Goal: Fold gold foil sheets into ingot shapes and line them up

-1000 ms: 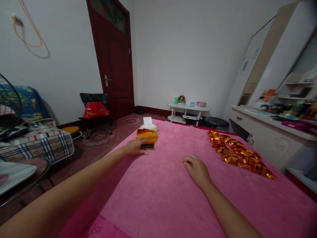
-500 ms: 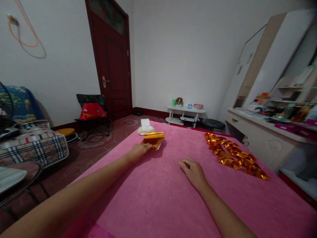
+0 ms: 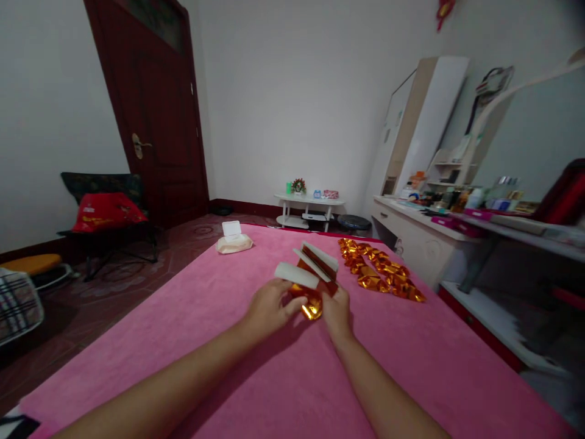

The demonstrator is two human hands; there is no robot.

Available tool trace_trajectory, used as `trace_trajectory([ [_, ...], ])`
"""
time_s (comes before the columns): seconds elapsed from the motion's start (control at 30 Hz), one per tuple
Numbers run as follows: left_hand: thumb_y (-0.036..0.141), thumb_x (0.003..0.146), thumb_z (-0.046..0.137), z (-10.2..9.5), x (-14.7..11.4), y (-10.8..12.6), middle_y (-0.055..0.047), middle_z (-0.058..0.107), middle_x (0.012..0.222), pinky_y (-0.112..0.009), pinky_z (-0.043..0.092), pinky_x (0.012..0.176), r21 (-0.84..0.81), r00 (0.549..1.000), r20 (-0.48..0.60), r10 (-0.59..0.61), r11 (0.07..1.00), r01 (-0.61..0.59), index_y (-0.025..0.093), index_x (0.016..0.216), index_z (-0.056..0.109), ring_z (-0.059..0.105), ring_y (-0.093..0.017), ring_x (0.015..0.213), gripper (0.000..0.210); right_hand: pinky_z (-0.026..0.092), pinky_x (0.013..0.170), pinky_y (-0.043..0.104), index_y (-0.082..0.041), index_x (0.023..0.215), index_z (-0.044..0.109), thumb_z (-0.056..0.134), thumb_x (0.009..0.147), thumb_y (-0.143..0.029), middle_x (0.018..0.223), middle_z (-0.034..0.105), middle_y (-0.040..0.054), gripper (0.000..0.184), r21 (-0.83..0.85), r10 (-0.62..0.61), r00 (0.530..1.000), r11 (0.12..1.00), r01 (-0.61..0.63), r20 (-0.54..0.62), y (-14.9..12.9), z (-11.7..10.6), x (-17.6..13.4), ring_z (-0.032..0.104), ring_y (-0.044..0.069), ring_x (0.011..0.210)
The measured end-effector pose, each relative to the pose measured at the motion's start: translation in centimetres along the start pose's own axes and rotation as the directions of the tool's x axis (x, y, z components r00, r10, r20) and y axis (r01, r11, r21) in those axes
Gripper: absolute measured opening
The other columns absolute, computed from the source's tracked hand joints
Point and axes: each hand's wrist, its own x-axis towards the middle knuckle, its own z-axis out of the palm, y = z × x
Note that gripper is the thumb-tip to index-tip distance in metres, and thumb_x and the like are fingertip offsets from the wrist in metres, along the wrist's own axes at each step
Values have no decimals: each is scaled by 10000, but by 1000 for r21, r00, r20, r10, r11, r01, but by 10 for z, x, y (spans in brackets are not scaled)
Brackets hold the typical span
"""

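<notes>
Over the middle of the pink cloth (image 3: 256, 378), both hands hold gold foil paper (image 3: 312, 310) whose backing is pale. My left hand (image 3: 269, 308) has its fingers closed on the left edge of the foil. On the right side of the same paper, my right hand (image 3: 337, 310) grips with bent fingers. The sheets stand partly fanned and curled above the hands, and I cannot tell how many there are. To the right lie several folded gold foil pieces (image 3: 372, 281) in rows on the cloth.
A wipes pack (image 3: 234, 244) with its lid up sits at the far left of the cloth. Beyond are a white side table (image 3: 311, 199) and a round black stool (image 3: 354, 222). A cluttered dresser (image 3: 406, 225) stands at the right, a chair with a red bag (image 3: 107, 210) at the left.
My left hand has brought the gold foil paper from beside the wipes pack to the middle. My right hand has taken hold of it too. The view has turned right.
</notes>
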Motion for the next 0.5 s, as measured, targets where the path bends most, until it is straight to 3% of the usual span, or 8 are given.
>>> trace_trajectory([
  [0.1,321,790,600,12,12,1,-117,674,1033,-329,491,822,-269,984,-100,-146,956,114,165,1072,633,632,-245,940,324,514,725,323,-181,992,659,548,801,-388,894,722,72,303,-129,-110,991,984,119,79,-7,-1,-6,655,238,818],
  [0.23,317,756,656,24,15,-2,-107,659,1088,-303,505,792,-489,979,-87,-187,864,122,173,1173,555,644,-227,923,452,502,670,287,-151,988,675,523,832,-379,846,721,82,316,-235,-164,983,955,179,82,-14,2,-15,652,229,764],
  [0.33,301,742,674,26,11,0,-93,671,1067,-295,504,786,-515,972,-116,-206,849,119,181,1164,566,649,-223,906,452,480,587,257,-142,881,693,544,819,-369,742,705,63,279,-295,-174,979,935,199,107,-15,3,-18,630,205,664],
  [0.5,328,776,630,17,11,9,-72,675,1041,-333,478,870,-360,982,-120,-147,928,95,207,1063,651,621,-243,963,312,444,528,231,-137,713,677,578,795,-384,610,646,18,279,-232,-191,971,947,220,141,-15,6,-20,573,168,580],
])
